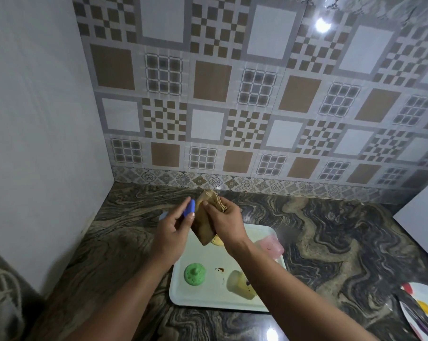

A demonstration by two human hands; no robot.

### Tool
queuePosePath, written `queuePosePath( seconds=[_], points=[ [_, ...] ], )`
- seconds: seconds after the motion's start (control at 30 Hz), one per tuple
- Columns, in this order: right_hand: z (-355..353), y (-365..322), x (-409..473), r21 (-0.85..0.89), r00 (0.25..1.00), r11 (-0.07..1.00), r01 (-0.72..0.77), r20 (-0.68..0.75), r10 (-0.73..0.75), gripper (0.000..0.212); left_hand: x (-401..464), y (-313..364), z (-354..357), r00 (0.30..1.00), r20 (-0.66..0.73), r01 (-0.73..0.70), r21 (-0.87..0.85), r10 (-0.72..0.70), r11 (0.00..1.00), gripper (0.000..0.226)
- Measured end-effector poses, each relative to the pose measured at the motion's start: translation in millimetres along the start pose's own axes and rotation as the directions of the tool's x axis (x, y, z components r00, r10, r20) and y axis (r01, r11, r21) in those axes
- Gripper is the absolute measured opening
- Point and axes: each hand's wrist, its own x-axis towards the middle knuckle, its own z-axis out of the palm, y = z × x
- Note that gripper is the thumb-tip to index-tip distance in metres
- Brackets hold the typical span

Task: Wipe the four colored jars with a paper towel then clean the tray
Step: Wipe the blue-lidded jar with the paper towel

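Head view: left hand (pixel 173 227) is pinching the blue jar (pixel 189 208); right hand (pixel 226 219) is pressing brown towel (pixel 204 222) against it, at twelve o'clock of tray (pixel 183 291). Next, probably another jar.

Looking forward and down from head height, facing a tiled wall (pixel 232 94) in a corner, sitting close above a marbled counter (pixel 331 242); wide-angle, edges bending.

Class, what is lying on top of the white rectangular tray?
On the white rectangular tray: a green jar, a cream-yellow jar, a pink jar, and a brown stain. A yellow item is mostly hidden beneath the brown cloth.
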Motion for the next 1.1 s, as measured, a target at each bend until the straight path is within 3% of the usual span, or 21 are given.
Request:
queuePosePath(
  seconds=[0.13,0.27,0.37,0.43,0.5,0.6,0.7,0.83,0.97,1.1],
  points=[
    [4.8,15.6,-6.9,0.063,0.980,0.978,-0.196,0.024,0.195,0.020,-11.1,-17.7,4.6,0.988,0.049,-0.151,0.154,0.145,0.977,0.053],
    [-1.2,24.0,-11.9,0.143,0.878,0.871,-0.470,0.176,0.445,0.031,-19.8,-35.3,-4.6,0.968,0.165,-0.225,0.235,0.189,0.945,0.053],
    [-3.8,27.2,-3.5,0.235,0.809,0.777,-0.585,0.242,0.536,0.035,-17.7,-34.1,-13.6,0.955,0.236,-0.246,0.287,0.181,0.926,0.053],
    [-10.0,30.9,15.5,0.309,0.845,0.788,-0.533,0.159,0.510,0.035,-3.7,-33.7,-24.9,0.959,0.237,-0.235,0.356,0.156,0.904,0.056],
    [-19.2,25.0,36.5,0.372,0.878,0.822,-0.432,-0.034,0.477,0.031,16.8,-43.1,-37.8,0.980,0.154,-0.175,0.358,0.127,0.917,0.060],
    [-38.0,4.5,53.3,0.244,0.886,0.912,-0.328,-0.255,0.387,0.024,47.8,-61.0,-52.3,1.000,0.008,-0.020,0.429,0.019,0.903,0.070],
    [-39.3,-4.0,58.9,0.120,0.925,0.947,-0.299,-0.208,0.318,0.025,70.0,-80.9,-55.6,0.999,-0.005,0.047,0.569,-0.054,0.821,0.064],
    [-37.6,9.5,58.7,0.061,0.940,0.957,-0.282,-0.184,0.288,0.017,85.0,-101.8,-48.5,0.995,0.078,-0.013,0.684,-0.056,0.729,0.053],
    [-37.4,22.8,59.4,0.046,0.936,0.954,-0.297,-0.183,0.300,0.012,95.9,-111.0,-40.6,0.992,0.119,-0.057,0.692,-0.037,0.720,0.052],
    [-38.7,30.5,65.7,0.060,0.931,0.951,-0.303,-0.193,0.309,0.014,102.6,-121.9,-40.0,0.977,0.185,-0.060,0.708,-0.104,0.704,0.057]
  ],
)
